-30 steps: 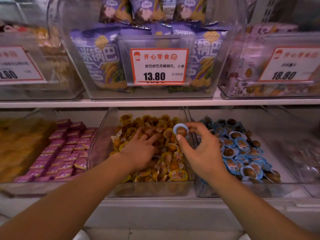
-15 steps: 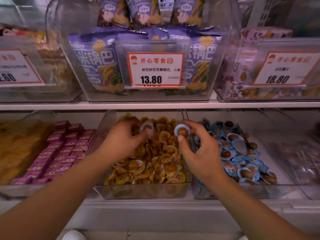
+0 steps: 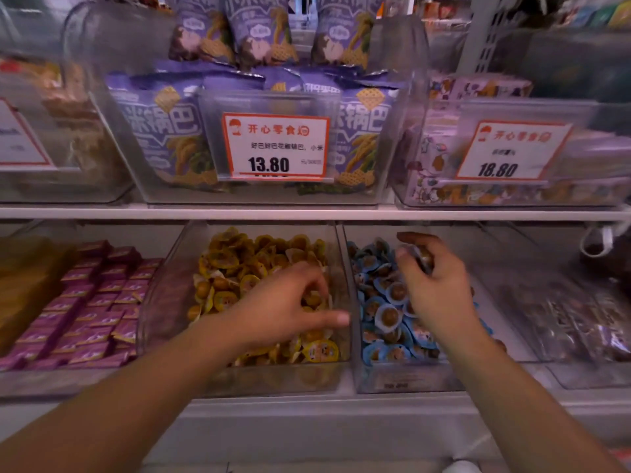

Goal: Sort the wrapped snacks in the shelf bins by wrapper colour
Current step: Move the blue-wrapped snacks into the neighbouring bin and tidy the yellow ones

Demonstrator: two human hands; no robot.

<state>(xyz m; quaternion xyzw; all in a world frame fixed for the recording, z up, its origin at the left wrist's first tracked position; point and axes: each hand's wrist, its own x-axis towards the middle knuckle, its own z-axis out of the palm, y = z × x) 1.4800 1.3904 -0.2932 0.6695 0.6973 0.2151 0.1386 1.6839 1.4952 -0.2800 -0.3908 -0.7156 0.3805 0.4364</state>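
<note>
The middle clear bin holds yellow-wrapped round snacks. The clear bin to its right holds blue-wrapped round snacks. My left hand hovers over the right side of the yellow bin, fingers curled and thumb pointing toward the divider; blur hides whether it holds anything. My right hand is over the blue bin and pinches a small wrapped snack between thumb and fingertips, above the blue pile.
A bin of purple-wrapped rectangular snacks sits at the left, and a bin of dark clear-wrapped snacks at the right. The upper shelf carries bins of purple bags with price tags close above my hands.
My right hand has carried its snack from the yellow bin's edge rightward over the blue bin. My left hand lifted a pale snack from the yellow pile, then swung right toward the divider.
</note>
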